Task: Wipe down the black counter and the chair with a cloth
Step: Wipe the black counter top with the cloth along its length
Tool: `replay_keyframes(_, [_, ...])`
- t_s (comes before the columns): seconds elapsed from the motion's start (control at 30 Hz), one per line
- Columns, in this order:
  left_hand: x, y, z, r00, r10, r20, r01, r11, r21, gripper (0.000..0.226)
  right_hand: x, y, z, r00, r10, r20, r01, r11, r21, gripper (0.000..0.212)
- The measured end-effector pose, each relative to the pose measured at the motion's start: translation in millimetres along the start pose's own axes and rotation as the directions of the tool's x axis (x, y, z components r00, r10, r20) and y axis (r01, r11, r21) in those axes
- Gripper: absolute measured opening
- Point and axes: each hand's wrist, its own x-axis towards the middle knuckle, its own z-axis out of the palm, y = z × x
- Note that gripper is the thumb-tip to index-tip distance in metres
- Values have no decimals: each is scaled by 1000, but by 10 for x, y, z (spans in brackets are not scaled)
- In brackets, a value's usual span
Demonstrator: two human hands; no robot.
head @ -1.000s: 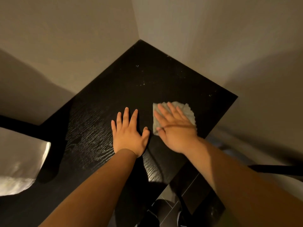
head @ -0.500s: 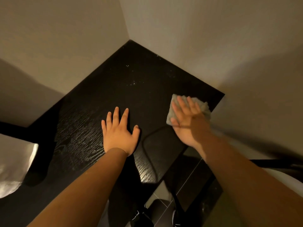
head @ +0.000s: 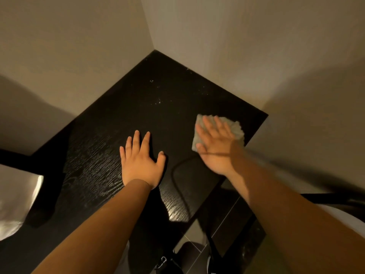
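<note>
The black counter (head: 154,107) fills a corner between two pale walls, with a wood-grain sheen and a few white specks near its far end. My right hand (head: 215,147) lies flat, fingers spread, pressing a folded grey cloth (head: 235,127) onto the counter close to its right edge. My left hand (head: 140,163) rests palm down on the counter's middle, fingers apart, holding nothing. A dark curved chair part (head: 335,200) shows at the right edge, mostly hidden by my right arm.
A pale cushion or bedding (head: 17,202) sits at the left edge beside a black beam (head: 23,161). Below the counter's front edge lies a dark tiled floor (head: 223,224) with my shoes (head: 164,262). Walls close in behind and to the right.
My right hand has slid the cloth from the counter's middle out to the right edge. My left hand has stayed flat in place.
</note>
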Motion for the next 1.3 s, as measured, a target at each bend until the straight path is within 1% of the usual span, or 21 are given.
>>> replay_keyframes(0.07, [31, 2, 14, 995, -101, -28, 100, 995, -31, 83, -49, -31, 39, 996, -91, -1, 91, 996, -15, 72])
replay_keyframes(0.1, [60, 9, 16, 984, -175, -35, 173, 983, -58, 83, 23, 32, 2, 992, -124, 32, 125, 992, -17, 72])
replay_keyframes(0.13, [96, 20, 9, 970, -241, -33, 238, 968, -79, 84, 137, 111, -55, 990, -120, 80, 122, 992, -19, 72])
replay_keyframes(0.17, [125, 32, 6, 959, -284, -27, 281, 956, -85, 84, 271, 195, -105, 992, -88, 91, 90, 996, -25, 72])
replay_keyframes(0.2, [147, 43, 7, 953, -301, -25, 299, 951, -76, 84, 426, 280, -145, 997, -47, 67, 49, 998, -39, 72])
replay_keyframes(0.3, [152, 60, 15, 958, -286, -17, 286, 958, -22, 82, 789, 427, -223, 994, 113, -4, -113, 993, -32, 72])
replay_keyframes(0.4, [166, 58, 38, 960, -278, -16, 278, 960, 1, 82, 911, 307, -227, 975, 223, -12, -223, 975, -4, 70])
replay_keyframes(0.47, [169, 60, 34, 961, -277, -7, 277, 961, 0, 84, 826, 73, -203, 987, 162, 12, -162, 987, 6, 69])
replay_keyframes(0.57, [167, 74, 22, 967, -255, 19, 255, 967, 21, 88, 519, -276, -16, 1000, -24, -17, 23, 999, -27, 72])
replay_keyframes(0.63, [188, 74, 13, 971, -238, 34, 236, 970, 51, 90, 523, -267, -36, 993, -113, 42, 114, 993, -24, 73])
replay_keyframes(0.7, [206, 70, 11, 975, -216, 56, 211, 974, 77, 90, 726, -107, -136, 985, -145, 91, 149, 988, -40, 72])
replay_keyframes(0.73, [221, 61, 11, 976, -208, 59, 203, 975, 87, 90, 877, -11, -182, 990, -121, 71, 126, 989, -73, 72])
replay_keyframes(0.77, [222, 68, 9, 978, -200, 62, 194, 977, 93, 90, 1010, 91, -241, 997, -58, 43, 61, 994, -90, 72])
replay_keyframes(0.87, [222, 73, 7, 978, -200, 57, 195, 977, 84, 90, 1277, 176, -312, 988, 154, -30, -155, 987, -49, 71])
replay_keyframes(0.9, [229, 71, 8, 978, -201, 51, 197, 977, 78, 90, 1302, 105, -301, 982, 186, -38, -187, 982, -35, 71])
replay_keyframes(0.93, [227, 63, 0, 978, -203, 51, 199, 978, 70, 90, 1280, 4, -274, 982, 185, -26, -185, 982, -27, 70])
replay_keyframes(0.97, [227, 55, -10, 977, -205, 54, 201, 978, 62, 91, 1220, -107, -242, 990, 141, -13, -142, 990, -23, 70])
replay_keyframes(1.03, [224, 42, -24, 978, -200, 53, 198, 979, 49, 91, 983, -311, -126, 1000, -17, -6, 17, 999, -32, 73])
replay_keyframes(1.13, [231, 48, -34, 977, -203, 57, 202, 979, 31, 90, 580, -466, 12, 978, -206, 11, 206, 978, -39, 75])
replay_keyframes(1.23, [234, 53, -36, 977, -205, 51, 205, 979, 5, 90, 505, -339, -10, 955, -293, 48, 296, 954, -58, 73])
replay_keyframes(1.3, [239, 51, -31, 977, -207, 47, 207, 978, -2, 90, 648, -163, -61, 951, -307, 25, 308, 950, -54, 76])
